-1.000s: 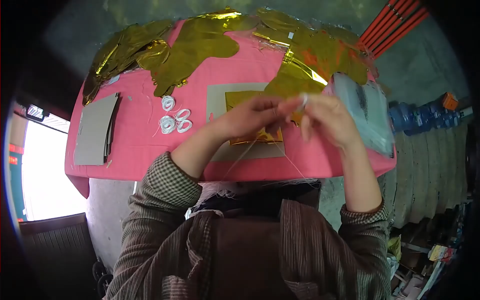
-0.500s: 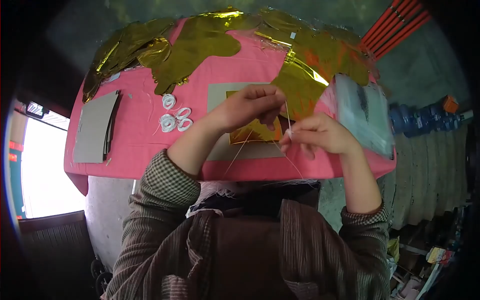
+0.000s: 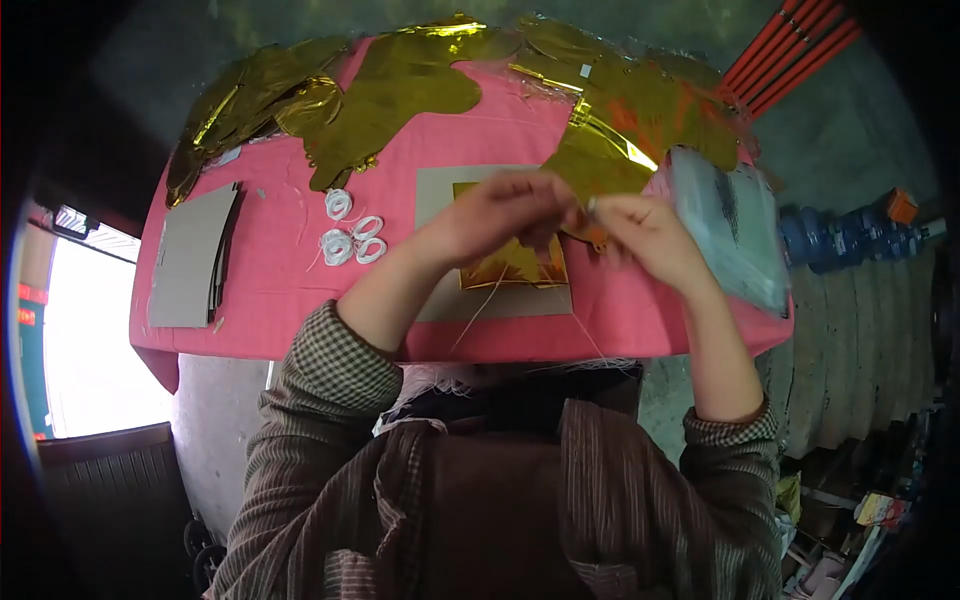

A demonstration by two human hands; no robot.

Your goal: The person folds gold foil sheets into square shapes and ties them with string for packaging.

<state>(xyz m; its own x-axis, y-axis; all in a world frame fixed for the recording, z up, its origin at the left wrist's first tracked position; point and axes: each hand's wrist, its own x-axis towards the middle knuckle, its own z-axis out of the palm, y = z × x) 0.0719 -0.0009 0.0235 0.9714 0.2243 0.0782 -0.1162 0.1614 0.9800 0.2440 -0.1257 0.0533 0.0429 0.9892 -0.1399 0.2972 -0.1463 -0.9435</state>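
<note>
My left hand (image 3: 515, 208) is closed in a pinch over a folded gold foil piece (image 3: 525, 268) lying on a grey cardboard sheet (image 3: 435, 300). My right hand (image 3: 642, 235) pinches just to its right, the fingertips of both nearly meeting. Between them they hold thin white string, mostly hidden by the fingers and a little blurred. Loose string ends (image 3: 480, 310) hang below, across the foil and toward the table's front edge. Several small coils of white string (image 3: 338, 246) lie left of the cardboard sheet.
The table has a pink cloth (image 3: 270, 290). Flat gold foil balloons (image 3: 400, 115) cover its back edge. A stack of grey cardboard (image 3: 190, 260) sits at the left, a pile of clear plastic bags (image 3: 730, 230) at the right. Blue water bottles (image 3: 835, 240) stand beyond.
My right hand has risen toward my left, and the taut string between them no longer shows. The left hand has barely moved.
</note>
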